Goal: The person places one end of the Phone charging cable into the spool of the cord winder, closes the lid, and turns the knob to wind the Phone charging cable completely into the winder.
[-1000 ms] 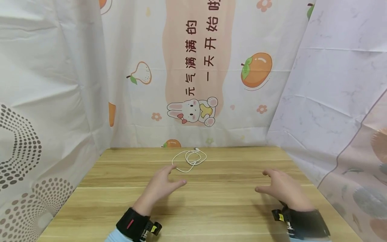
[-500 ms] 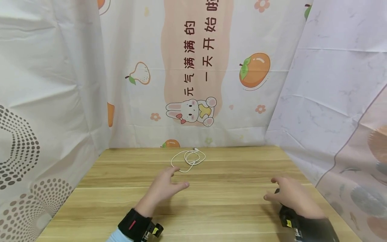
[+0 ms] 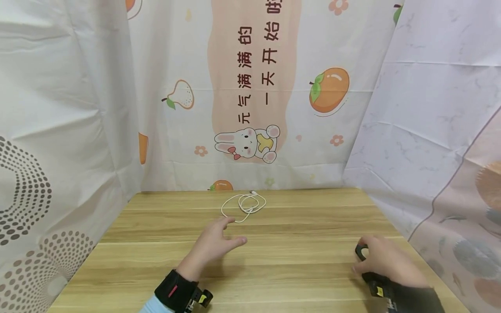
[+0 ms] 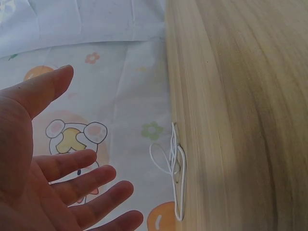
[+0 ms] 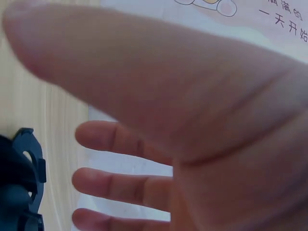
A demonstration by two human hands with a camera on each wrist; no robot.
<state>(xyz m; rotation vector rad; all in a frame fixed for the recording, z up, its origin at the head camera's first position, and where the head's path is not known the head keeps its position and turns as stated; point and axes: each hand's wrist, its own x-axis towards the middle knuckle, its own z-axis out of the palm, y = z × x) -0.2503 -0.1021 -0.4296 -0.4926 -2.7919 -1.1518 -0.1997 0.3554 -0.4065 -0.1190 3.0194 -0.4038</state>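
A white charging cable (image 3: 256, 210) lies loosely coiled at the back of the wooden table, its small plug end at the far edge. My left hand (image 3: 213, 243) is held over the table, thumb and fingers spread, with nothing in it. Its index fingertip overlaps the near loop of the cable in the head view. On the right, my right hand (image 3: 385, 258) is over a black plastic thing (image 5: 24, 178) with cut-outs, partly hidden by it in the head view. In the right wrist view the visible fingers (image 5: 120, 185) are nearly straight, and the black thing shows beyond their tips.
The wooden table (image 3: 293, 278) is walled by printed cloth on three sides. The back curtain (image 3: 176, 56) carries fruit, a rabbit and writing. A black camera strap (image 3: 176, 290) is round my left wrist, and another strap (image 3: 411, 298) is on the right.
My right hand has moved right and nearer to me, and its fingers have drawn in beside the black thing, which now shows more. My left hand has shifted slightly right and nearer.
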